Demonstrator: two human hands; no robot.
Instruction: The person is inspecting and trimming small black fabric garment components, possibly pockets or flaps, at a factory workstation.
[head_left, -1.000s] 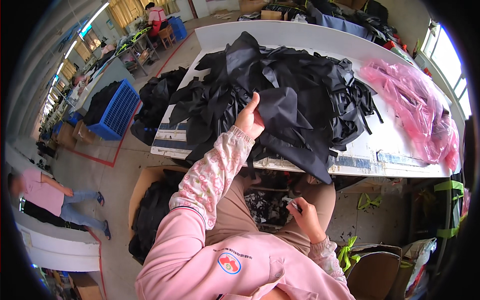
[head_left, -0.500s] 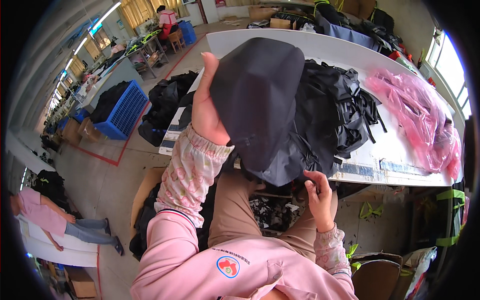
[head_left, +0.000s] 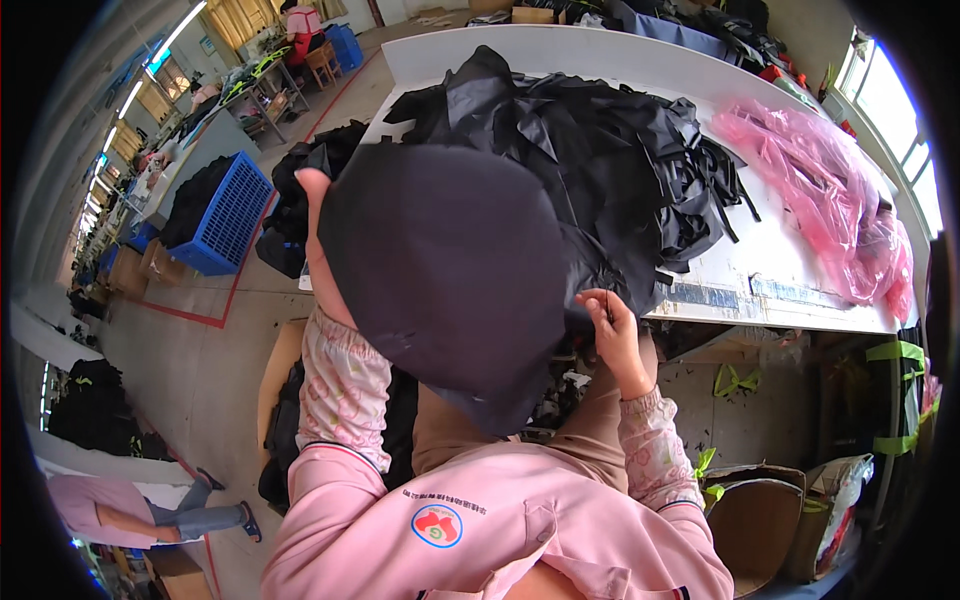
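A large rounded piece of black fabric point(head_left: 450, 270) is raised in front of me, over my lap and the near edge of the table. My left hand point(head_left: 322, 230) holds it up from the left; the thumb sticks out past its edge and the fingers are hidden behind the cloth. At the right edge of the piece is my right hand point(head_left: 612, 330), fingers drawn together in a pinch. Something thin and dark shows at those fingertips, too small to name. Beyond the raised piece, a heap of black fabric pieces point(head_left: 590, 140) with straps lies across the table.
The white table point(head_left: 770, 285) bears crumpled pink plastic point(head_left: 820, 200) on its right. Left on the floor stands a blue crate point(head_left: 228, 215) of dark cloth. Cardboard boxes point(head_left: 750, 525) stand lower right. One person point(head_left: 110, 510) is at the left, another point(head_left: 300, 30) sits far back.
The black fabric piece has come down and left, toward me, with my left hand, and shows a broader face. My right hand has shifted slightly up and left. The heap behind is more exposed.
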